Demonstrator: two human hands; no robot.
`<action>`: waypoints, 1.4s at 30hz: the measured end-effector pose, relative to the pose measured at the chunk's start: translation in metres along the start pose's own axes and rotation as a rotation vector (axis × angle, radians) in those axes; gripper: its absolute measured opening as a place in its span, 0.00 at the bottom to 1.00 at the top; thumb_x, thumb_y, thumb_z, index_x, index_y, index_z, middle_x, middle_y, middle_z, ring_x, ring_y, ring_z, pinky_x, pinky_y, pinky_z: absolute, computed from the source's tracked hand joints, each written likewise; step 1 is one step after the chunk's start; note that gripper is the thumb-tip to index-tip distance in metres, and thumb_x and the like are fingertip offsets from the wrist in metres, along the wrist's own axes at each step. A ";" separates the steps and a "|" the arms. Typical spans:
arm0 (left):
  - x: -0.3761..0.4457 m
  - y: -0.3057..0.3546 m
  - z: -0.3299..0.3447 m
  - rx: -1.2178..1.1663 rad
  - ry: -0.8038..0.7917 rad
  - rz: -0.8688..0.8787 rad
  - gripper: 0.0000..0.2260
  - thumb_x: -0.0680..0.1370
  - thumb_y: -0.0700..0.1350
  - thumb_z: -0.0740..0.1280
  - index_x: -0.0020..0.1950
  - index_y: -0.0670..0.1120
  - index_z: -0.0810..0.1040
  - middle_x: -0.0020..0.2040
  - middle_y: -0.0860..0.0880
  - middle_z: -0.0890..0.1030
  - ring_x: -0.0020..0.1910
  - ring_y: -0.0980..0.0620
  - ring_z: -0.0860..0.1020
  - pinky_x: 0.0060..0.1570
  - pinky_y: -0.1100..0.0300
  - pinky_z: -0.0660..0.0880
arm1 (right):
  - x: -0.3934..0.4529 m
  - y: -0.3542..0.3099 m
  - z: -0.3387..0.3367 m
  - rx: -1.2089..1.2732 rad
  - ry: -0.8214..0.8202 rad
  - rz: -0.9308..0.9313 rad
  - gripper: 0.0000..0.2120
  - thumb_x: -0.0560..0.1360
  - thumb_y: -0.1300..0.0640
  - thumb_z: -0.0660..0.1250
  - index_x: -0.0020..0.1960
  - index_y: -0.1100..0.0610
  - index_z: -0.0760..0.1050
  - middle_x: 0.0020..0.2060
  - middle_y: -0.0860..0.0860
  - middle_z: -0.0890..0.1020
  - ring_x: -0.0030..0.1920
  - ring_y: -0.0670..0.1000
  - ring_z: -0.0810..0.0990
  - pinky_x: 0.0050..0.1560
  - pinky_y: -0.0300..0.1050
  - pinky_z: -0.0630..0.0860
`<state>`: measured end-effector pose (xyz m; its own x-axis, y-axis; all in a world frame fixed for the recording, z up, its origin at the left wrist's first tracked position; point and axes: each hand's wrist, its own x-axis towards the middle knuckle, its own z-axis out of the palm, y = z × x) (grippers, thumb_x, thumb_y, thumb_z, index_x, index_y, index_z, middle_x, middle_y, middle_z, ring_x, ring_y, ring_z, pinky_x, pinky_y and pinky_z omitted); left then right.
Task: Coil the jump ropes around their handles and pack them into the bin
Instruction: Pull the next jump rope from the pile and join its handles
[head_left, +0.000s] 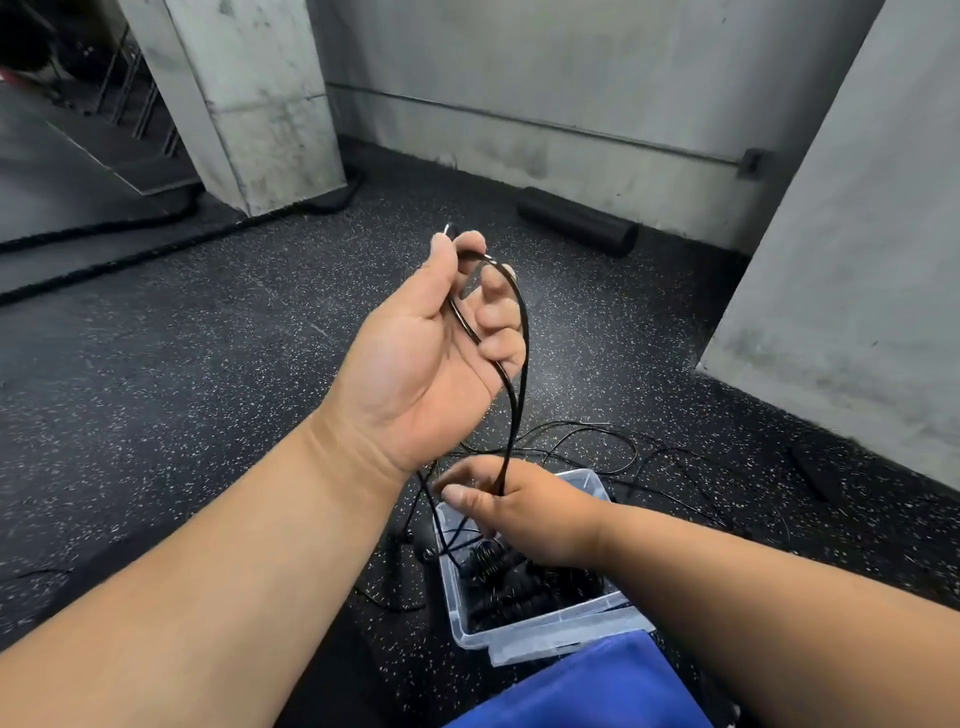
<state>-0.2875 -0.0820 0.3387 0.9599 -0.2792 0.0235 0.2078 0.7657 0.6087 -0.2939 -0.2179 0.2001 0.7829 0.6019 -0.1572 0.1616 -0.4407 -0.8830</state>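
Head view: left hand (415, 353), palm up, fingers curled around a looped black jump rope (519, 364); right hand (524, 514) grips both strands above the clear bin (545, 631).

A square concrete pillar (244, 98) stands on black rubber floor (182, 364) flecked with white. Right of the pillar runs a stained grey wall (545, 78) bearing a thin conduit (519, 122); a black foam roller (576, 221) lies at its base.
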 end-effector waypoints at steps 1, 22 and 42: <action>0.000 0.003 -0.003 0.016 -0.007 0.011 0.12 0.86 0.55 0.59 0.54 0.51 0.79 0.44 0.51 0.76 0.35 0.57 0.71 0.35 0.66 0.65 | 0.002 0.000 0.003 -0.021 0.017 -0.001 0.15 0.84 0.43 0.62 0.53 0.51 0.82 0.29 0.42 0.74 0.31 0.42 0.72 0.37 0.41 0.71; -0.037 -0.041 -0.125 1.711 -0.222 -0.615 0.12 0.81 0.64 0.67 0.57 0.59 0.84 0.50 0.55 0.87 0.42 0.57 0.83 0.53 0.52 0.82 | -0.015 -0.089 -0.061 -0.143 0.512 -0.382 0.22 0.84 0.43 0.58 0.39 0.57 0.73 0.28 0.45 0.71 0.28 0.43 0.67 0.29 0.41 0.65; -0.047 -0.082 -0.111 1.574 -0.115 -0.451 0.17 0.77 0.68 0.68 0.59 0.60 0.83 0.44 0.49 0.85 0.40 0.57 0.77 0.51 0.51 0.82 | -0.018 -0.087 -0.045 0.772 0.250 -0.109 0.16 0.86 0.47 0.57 0.44 0.54 0.71 0.34 0.52 0.78 0.31 0.47 0.70 0.33 0.39 0.67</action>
<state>-0.3282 -0.0670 0.1996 0.8454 -0.3970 -0.3574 -0.0029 -0.6725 0.7401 -0.2951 -0.2203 0.3001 0.9121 0.4089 -0.0304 -0.1436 0.2490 -0.9578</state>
